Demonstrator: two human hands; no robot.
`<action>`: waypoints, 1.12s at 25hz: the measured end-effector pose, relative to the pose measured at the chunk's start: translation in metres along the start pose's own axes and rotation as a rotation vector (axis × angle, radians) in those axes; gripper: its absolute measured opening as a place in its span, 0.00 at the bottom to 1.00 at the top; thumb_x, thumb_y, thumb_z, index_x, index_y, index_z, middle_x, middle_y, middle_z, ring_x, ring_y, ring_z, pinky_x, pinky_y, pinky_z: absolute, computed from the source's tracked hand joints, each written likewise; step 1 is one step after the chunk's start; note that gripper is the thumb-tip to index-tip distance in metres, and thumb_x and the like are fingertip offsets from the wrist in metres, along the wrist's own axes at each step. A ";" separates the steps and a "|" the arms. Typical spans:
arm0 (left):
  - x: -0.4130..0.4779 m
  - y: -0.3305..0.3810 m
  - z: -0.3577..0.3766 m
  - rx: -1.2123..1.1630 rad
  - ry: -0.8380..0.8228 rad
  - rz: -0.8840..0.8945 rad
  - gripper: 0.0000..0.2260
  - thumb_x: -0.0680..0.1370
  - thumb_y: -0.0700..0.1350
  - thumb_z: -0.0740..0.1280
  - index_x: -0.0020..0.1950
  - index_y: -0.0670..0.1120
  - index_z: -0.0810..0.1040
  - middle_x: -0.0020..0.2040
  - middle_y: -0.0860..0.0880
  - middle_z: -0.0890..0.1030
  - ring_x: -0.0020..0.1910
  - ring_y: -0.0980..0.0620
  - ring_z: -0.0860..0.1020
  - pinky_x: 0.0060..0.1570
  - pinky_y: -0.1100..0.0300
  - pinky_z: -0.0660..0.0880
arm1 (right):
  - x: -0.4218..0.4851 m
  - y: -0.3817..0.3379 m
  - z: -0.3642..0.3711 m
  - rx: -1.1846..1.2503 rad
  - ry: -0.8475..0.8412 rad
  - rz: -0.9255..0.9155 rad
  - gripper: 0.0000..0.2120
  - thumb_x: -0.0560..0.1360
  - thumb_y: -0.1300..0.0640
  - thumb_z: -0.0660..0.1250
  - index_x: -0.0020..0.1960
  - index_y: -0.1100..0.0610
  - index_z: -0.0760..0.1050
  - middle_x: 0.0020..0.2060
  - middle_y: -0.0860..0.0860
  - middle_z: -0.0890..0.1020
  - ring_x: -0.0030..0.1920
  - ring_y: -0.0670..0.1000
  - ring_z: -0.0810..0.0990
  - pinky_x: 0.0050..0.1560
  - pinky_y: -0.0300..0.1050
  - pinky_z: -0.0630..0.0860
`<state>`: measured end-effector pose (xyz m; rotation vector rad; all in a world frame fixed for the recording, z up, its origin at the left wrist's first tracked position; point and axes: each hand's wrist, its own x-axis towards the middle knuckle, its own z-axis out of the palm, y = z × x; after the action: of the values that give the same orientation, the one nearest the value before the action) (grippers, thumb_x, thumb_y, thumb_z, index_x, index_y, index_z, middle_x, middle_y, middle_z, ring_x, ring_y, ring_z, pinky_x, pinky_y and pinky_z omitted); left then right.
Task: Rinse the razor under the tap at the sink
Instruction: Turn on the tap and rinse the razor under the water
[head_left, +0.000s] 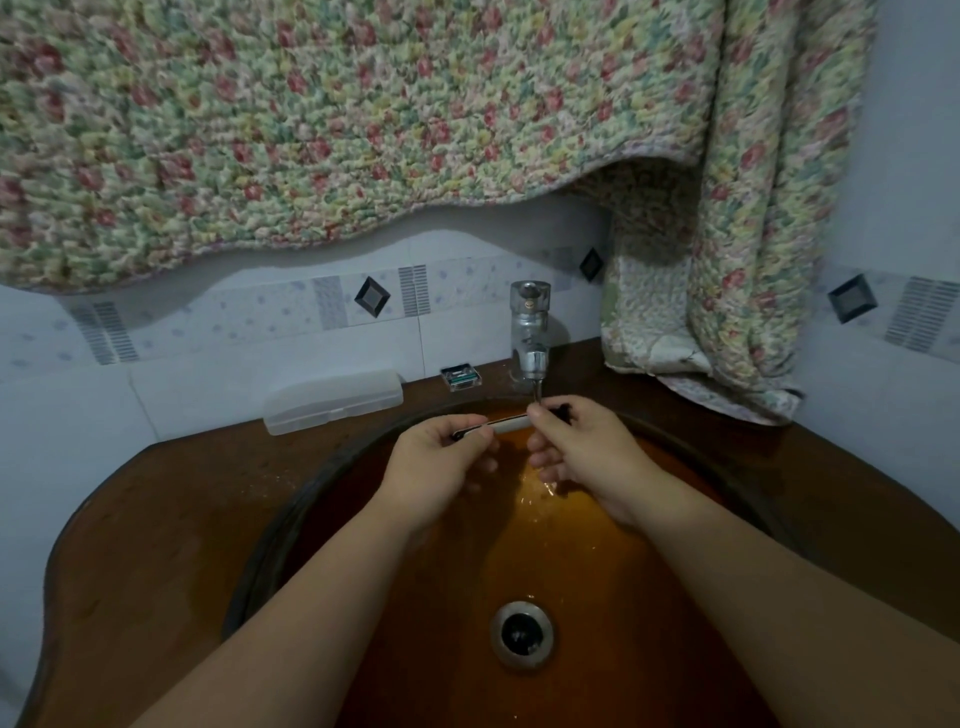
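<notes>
I hold a slim razor (506, 425) with a pale handle level over the brown sink (613, 597), right below the chrome tap (530, 332). My left hand (436, 462) pinches its left end. My right hand (576, 452) grips its right end, where the head is hidden under my fingers. A thin stream of water falls from the spout onto that end and splashes into the basin below.
A clear plastic case (332, 401) and a small blade pack (460, 378) lie on the brown counter behind the basin. A floral quilt (727, 260) hangs above and rests on the counter's right corner. The drain (522, 635) sits near the front.
</notes>
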<state>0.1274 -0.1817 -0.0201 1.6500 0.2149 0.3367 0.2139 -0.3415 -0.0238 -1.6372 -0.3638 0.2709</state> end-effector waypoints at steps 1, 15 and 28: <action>0.001 -0.001 -0.001 0.023 0.000 0.000 0.07 0.79 0.43 0.68 0.56 0.47 0.81 0.46 0.46 0.85 0.40 0.52 0.82 0.37 0.59 0.78 | 0.000 -0.001 0.000 -0.006 -0.005 -0.008 0.06 0.78 0.50 0.68 0.54 0.47 0.78 0.36 0.50 0.84 0.34 0.48 0.83 0.41 0.48 0.82; 0.002 -0.007 0.000 0.340 -0.072 0.048 0.04 0.80 0.50 0.65 0.50 0.56 0.80 0.37 0.49 0.84 0.32 0.54 0.82 0.32 0.60 0.80 | 0.004 0.001 0.009 0.170 0.022 0.060 0.10 0.82 0.51 0.60 0.54 0.54 0.77 0.31 0.51 0.83 0.31 0.49 0.81 0.32 0.43 0.80; 0.000 -0.005 0.003 0.345 -0.098 0.036 0.06 0.80 0.50 0.65 0.48 0.54 0.81 0.30 0.52 0.83 0.31 0.54 0.82 0.34 0.61 0.78 | 0.005 0.003 0.009 0.001 0.174 -0.082 0.07 0.82 0.54 0.61 0.52 0.51 0.77 0.32 0.51 0.80 0.27 0.44 0.76 0.27 0.38 0.76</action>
<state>0.1284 -0.1839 -0.0251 2.0074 0.1759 0.2546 0.2156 -0.3312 -0.0277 -1.6270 -0.2975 0.0659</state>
